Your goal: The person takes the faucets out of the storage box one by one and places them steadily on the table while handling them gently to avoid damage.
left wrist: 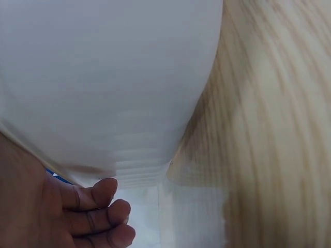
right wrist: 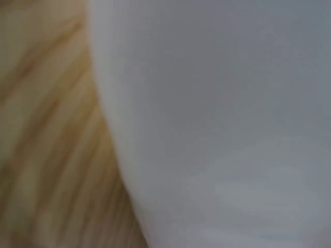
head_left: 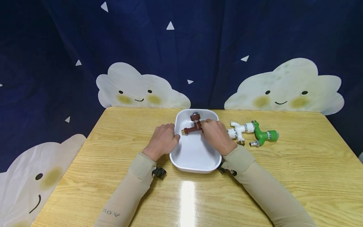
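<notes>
A white plastic basin (head_left: 195, 154) stands on the table, its outer wall filling much of both wrist views. At its left rim my left hand (head_left: 163, 140) grips the edge, thumb at the inner side; curled fingers (left wrist: 106, 219) show by the wall in the left wrist view. My right hand (head_left: 216, 134) reaches over the right rim and holds the right end of a brown faucet (head_left: 197, 126). The faucet's brass threaded end points left and its round knob points away from me. The right hand hides the gripped part; the right wrist view shows no fingers.
Right of the basin lie a white faucet (head_left: 240, 130) and a green faucet (head_left: 261, 134), side by side and touching. The wooden table (head_left: 113, 151) ends at a dark blue curtain (head_left: 198, 47) printed with clouds. Black wrist devices (head_left: 159, 172) sit under the cuffs.
</notes>
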Motion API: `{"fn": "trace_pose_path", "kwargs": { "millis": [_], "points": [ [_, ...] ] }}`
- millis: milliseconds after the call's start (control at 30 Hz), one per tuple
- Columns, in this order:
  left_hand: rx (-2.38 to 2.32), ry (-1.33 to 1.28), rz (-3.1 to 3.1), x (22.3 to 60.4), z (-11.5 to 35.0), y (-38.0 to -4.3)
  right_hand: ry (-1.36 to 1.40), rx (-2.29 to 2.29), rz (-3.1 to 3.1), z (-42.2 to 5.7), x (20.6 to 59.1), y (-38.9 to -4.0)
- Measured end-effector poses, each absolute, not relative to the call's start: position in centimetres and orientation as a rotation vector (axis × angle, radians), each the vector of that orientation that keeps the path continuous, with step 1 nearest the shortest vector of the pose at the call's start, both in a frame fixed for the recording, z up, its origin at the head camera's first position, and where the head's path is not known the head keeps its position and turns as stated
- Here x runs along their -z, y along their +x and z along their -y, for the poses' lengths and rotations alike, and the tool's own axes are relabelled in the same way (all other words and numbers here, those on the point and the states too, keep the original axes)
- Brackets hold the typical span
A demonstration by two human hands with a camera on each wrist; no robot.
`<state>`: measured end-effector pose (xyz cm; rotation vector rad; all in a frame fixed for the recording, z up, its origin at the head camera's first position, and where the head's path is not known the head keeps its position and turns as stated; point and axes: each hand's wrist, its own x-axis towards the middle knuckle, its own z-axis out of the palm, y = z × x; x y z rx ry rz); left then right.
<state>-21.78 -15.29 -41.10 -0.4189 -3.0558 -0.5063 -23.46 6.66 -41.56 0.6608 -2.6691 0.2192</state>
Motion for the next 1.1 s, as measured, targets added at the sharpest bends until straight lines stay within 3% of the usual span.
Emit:
{"fn": "trace_pose_path", "kwargs": {
  "millis": [1100],
  "points": [
    [0.490, -0.404, 3.063, 41.2, 15.3, -21.6, 0.681, -0.380, 2.691, -6.7, 40.1, -22.8]
  ]
}}
